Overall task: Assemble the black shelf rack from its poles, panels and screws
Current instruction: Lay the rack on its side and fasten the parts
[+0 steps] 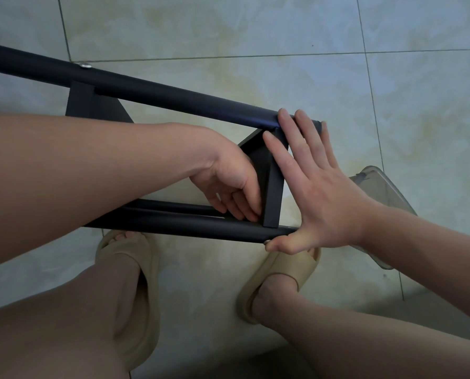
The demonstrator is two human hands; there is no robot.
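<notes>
The black rack lies on its side above the tiled floor. Its far pole (173, 94) runs from upper left to centre right, with a silver screw head (85, 66) near its left part. A near pole (179, 224) runs below, with a second thin pole just behind it. A black panel (269, 181) stands between the poles at their right ends. My left hand (234, 187) reaches in between the poles, its fingers curled against the panel's lower corner. My right hand (310, 187) lies flat with straight fingers over the panel end, fingertips on the far pole, thumb pressing a screw (267, 242) under the near pole's end.
Another black panel (91, 105) joins the far pole at the left. A clear plastic container (378, 187) lies on the floor behind my right wrist. My feet in beige slippers (277, 280) stand under the rack, knees in the foreground.
</notes>
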